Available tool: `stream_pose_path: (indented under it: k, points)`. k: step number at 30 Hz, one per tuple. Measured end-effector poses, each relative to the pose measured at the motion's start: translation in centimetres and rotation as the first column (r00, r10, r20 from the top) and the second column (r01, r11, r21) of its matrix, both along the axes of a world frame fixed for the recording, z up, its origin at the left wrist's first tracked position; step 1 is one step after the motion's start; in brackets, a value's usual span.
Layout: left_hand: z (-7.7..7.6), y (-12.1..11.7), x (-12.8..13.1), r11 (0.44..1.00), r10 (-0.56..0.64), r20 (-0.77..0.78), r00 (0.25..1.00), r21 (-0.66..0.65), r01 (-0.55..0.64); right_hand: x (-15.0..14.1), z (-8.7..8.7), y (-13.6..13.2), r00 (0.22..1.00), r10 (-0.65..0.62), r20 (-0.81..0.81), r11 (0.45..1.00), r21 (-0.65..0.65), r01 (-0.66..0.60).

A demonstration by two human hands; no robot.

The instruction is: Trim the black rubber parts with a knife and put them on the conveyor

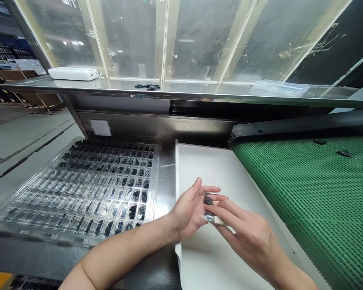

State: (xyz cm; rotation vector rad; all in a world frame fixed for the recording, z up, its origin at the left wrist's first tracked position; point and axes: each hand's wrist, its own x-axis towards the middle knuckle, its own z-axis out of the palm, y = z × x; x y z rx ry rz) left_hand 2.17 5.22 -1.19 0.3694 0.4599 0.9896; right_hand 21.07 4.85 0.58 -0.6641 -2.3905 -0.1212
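Observation:
My left hand [191, 209] is held over the white tray [218, 169] with its palm turned right and its fingers stretched out. A small black part [207, 199] rests against its fingers. My right hand [245, 233] reaches in from the lower right, its fingertips pinched on that black part and on a small silvery piece [208, 218] just below it. Both hands meet above the tray's middle.
A clear plastic blister tray [78, 189] with several small black parts in its pockets lies to the left. A green mesh conveyor belt [320, 193] runs on the right, carrying two black parts. A steel shelf [181, 88] behind holds a white box and some black parts.

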Motion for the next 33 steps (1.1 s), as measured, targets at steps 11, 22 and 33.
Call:
stream_pose_path:
  k: [11, 22, 33]
  points:
    - [1.1, -0.8, -0.3, 0.969, 0.164, -0.264, 0.95, 0.226, -0.104, 0.5, 2.1, -0.7, 0.818, -0.396, -0.418, 0.74, -0.672, 0.015]
    - [1.6, -1.1, -0.5, 0.962, 0.095, -0.414, 0.905, 0.271, 0.023, 0.4, 2.4, -0.6, 0.703, -0.415, -0.577, 0.52, -0.785, -0.337]
    - [1.7, -1.0, -0.4, 0.962, 0.088, -0.426, 0.9, 0.272, 0.035, 0.3, 2.5, -1.1, 0.752, -0.36, -0.552, 0.59, -0.759, -0.275]
